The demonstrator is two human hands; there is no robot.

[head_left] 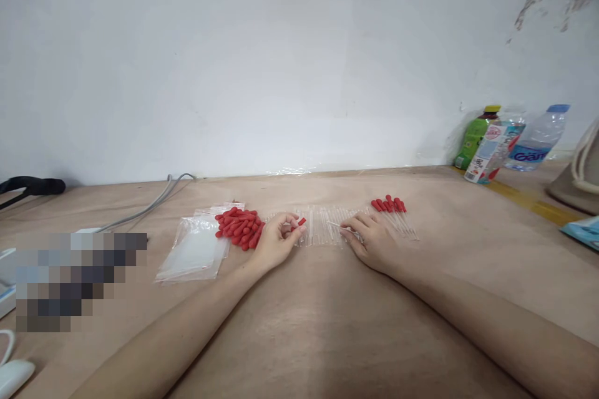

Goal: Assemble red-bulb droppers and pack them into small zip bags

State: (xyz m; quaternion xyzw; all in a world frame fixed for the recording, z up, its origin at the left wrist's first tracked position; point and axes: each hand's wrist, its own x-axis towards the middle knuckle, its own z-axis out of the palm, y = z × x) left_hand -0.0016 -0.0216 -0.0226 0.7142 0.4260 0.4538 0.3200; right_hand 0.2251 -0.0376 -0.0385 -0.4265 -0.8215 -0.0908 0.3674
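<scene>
Left hand (277,240) with a red bulb (302,222), right hand (369,240) with a clear tube (334,224).
Each grip is pinched on its piece, above the middle of the surface (281,336). Clear bags (189,252) lie toward the left edge, a heap of red bulbs (239,229) between them and the left hand. More tubes (318,234) line up between the hands. Bulb-topped tubes (395,215) rest just past the right hand; bottles (472,143) stand near the far edge, off to the right.

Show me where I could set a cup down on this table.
One bare patch of table lies between the forearms, nearer than the clear tubes. Another lies between the red-topped tubes and the blue packet. Crowded: the strip from the plastic bags through the red bulbs to the left hand and right hand.
</scene>
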